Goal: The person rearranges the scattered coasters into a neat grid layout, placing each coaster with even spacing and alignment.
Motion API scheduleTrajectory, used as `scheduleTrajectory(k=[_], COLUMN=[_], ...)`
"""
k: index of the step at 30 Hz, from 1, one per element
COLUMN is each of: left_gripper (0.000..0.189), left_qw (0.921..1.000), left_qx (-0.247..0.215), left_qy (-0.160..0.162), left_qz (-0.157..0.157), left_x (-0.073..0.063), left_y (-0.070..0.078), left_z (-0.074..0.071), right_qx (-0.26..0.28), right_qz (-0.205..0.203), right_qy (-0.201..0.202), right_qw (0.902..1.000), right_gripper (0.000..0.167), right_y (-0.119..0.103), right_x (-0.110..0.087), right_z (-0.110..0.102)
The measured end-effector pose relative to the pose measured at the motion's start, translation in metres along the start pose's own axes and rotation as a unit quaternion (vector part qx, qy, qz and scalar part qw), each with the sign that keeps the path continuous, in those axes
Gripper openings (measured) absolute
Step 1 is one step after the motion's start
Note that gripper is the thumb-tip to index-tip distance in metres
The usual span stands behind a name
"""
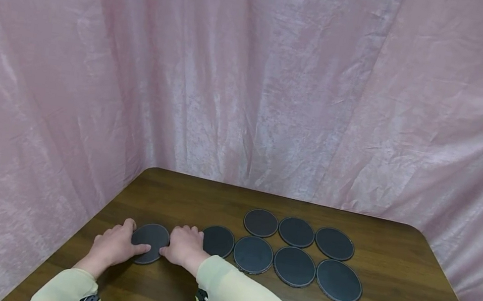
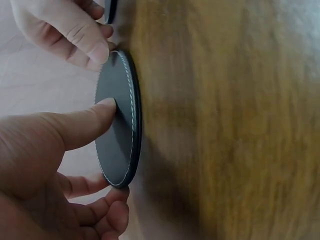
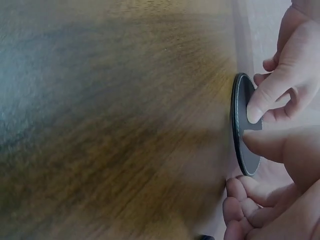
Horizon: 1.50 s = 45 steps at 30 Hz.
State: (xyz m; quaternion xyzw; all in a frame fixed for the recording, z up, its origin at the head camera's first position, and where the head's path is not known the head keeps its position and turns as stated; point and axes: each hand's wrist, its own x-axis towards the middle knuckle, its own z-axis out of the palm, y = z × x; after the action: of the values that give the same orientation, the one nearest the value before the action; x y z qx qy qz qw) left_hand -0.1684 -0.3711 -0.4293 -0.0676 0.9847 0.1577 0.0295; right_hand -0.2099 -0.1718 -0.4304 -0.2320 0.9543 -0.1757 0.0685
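Observation:
Between my two hands is a round black coaster [image 1: 150, 240] with pale stitching round its rim, near the left side of the table. My left hand [image 1: 115, 244] grips its left side, thumb on the upper face and fingers at the edge, as the left wrist view of the coaster [image 2: 112, 145] shows. On the opposite side, my right hand [image 1: 185, 247] pinches the rim, its thumb over the face and its other fingers curled by the edge. In the right wrist view the coaster [image 3: 242, 107] appears nearly edge-on. Whether it fully touches the table I cannot tell.
Similar coasters lie flat in two rows on the brown wooden table [image 1: 408, 274]. The nearest, a coaster [image 1: 218, 241], is partly behind my right hand. Three form the back row, including a middle coaster [image 1: 296, 232]. Pink curtains [image 1: 250, 80] hang behind and beside the table.

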Motion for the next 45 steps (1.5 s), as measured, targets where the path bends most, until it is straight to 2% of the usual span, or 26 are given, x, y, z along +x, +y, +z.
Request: scheduleTrajectory(k=[5, 8, 17, 22, 34, 45], left_gripper=[0.081, 0.083, 0.082, 0.078, 0.071, 0.072], left_qw=[1.0, 0.9999, 0.9999, 0.9999, 1.0, 0.9994], left_qx=[0.005, 0.011, 0.015, 0.014, 0.002, -0.003], left_qy=[0.003, 0.007, 0.007, 0.006, 0.003, 0.027], left_qz=[0.004, 0.004, 0.001, 0.002, 0.007, 0.024], left_x=[0.0, 0.0, 0.002, 0.002, 0.003, 0.009], left_y=[0.003, 0.007, 0.01, 0.009, 0.015, 0.03], left_z=[0.002, 0.001, 0.003, 0.004, 0.001, -0.006], right_qx=[0.016, 0.021, 0.017, 0.013, 0.021, 0.059], right_qz=[0.022, 0.025, 0.023, 0.019, 0.004, -0.002], right_qy=[0.012, 0.022, 0.04, 0.04, 0.055, 0.057], right_qw=[0.9996, 0.9992, 0.9988, 0.9989, 0.9982, 0.9966], right_gripper=[0.056, 0.058, 0.05, 0.052, 0.041, 0.04], right_y=[-0.002, -0.002, 0.0, 0.001, 0.007, 0.021], right_x=[0.003, 0.003, 0.002, 0.002, 0.001, 0.001], right_z=[0.0, 0.0, 0.0, 0.0, -0.003, -0.017])
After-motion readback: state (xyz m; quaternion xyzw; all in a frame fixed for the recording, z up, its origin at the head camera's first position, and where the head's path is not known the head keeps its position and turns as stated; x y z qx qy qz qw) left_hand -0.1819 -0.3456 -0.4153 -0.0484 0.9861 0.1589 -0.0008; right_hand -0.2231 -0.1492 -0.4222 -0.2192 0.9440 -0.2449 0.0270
